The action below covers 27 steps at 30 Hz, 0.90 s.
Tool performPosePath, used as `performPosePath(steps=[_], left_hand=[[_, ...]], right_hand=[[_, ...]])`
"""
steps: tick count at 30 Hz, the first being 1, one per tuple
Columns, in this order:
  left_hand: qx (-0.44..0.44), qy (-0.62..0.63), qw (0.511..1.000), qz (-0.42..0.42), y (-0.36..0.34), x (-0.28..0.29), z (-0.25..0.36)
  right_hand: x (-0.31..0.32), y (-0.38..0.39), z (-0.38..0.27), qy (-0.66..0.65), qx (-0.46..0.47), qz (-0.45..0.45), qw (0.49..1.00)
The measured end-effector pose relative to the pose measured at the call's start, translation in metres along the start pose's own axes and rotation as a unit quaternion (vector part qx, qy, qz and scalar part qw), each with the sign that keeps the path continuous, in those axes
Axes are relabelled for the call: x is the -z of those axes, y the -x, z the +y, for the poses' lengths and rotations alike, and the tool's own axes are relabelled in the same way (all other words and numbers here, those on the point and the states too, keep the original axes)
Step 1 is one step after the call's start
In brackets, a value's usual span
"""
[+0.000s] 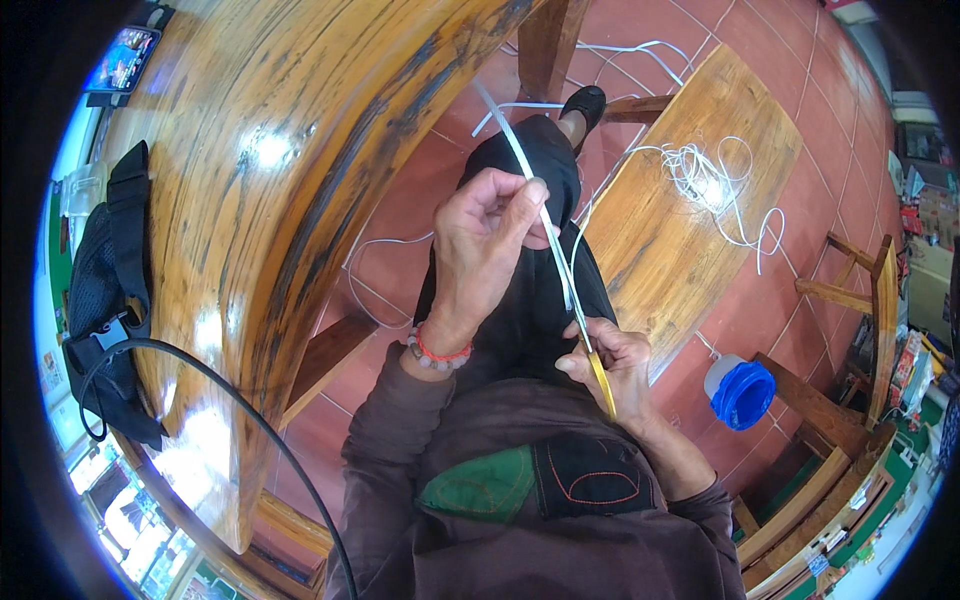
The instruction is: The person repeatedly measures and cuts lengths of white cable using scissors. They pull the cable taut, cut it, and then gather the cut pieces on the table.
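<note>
White plastic-looking strip (pixel 515 140), one, is held above the lap, between the large wooden table (pixel 300 130) at left and the low wooden table (pixel 655 260) at right. Two hands are counted. By the left hand (pixel 485 225), the strip is pinched between thumb and fingers; the forearm is extended forward, the wrist circled by one beaded bracelet (pixel 440 352). By the right hand (pixel 622 365), one slender yellow tool (pixel 600 375) is gripped between thumb and curled fingers, close to the waist, elbow bent; its exact kind cannot be told. The strip's lower end is seen just beside the right thumb; whether contact is made cannot be told. One tangle of white cord (pixel 705 180) is borne by the low table. On the large table, one black bag (pixel 105 290) and one lit screen (pixel 125 58) are noted. One blue-topped container (pixel 742 395) is seen at right.
</note>
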<state>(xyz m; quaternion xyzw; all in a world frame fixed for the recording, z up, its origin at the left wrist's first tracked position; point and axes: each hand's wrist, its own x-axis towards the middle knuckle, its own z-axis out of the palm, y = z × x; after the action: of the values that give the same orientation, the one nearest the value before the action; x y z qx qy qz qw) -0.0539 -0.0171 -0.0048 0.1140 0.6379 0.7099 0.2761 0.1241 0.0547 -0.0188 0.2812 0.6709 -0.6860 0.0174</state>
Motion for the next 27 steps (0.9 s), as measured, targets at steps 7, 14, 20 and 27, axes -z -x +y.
performPosePath(steps=[7, 14, 20, 27], left_hand=[[0.009, -0.005, 1.0, -0.012, 0.001, 0.003, -0.002], [0.012, -0.006, 1.0, -0.018, 0.001, 0.007, -0.007], [0.015, -0.007, 0.999, -0.027, 0.0, 0.008, -0.004], [0.029, -0.015, 0.999, -0.043, 0.0, 0.008, -0.002]], right_hand=[[-0.004, -0.001, 0.0, 0.005, 0.02, 0.016, 1.0], [-0.005, -0.003, -0.001, 0.016, 0.016, 0.014, 1.0], [-0.007, -0.004, 0.002, 0.014, 0.017, 0.019, 1.0], [-0.004, -0.01, -0.001, 0.02, 0.005, 0.018, 1.0]])
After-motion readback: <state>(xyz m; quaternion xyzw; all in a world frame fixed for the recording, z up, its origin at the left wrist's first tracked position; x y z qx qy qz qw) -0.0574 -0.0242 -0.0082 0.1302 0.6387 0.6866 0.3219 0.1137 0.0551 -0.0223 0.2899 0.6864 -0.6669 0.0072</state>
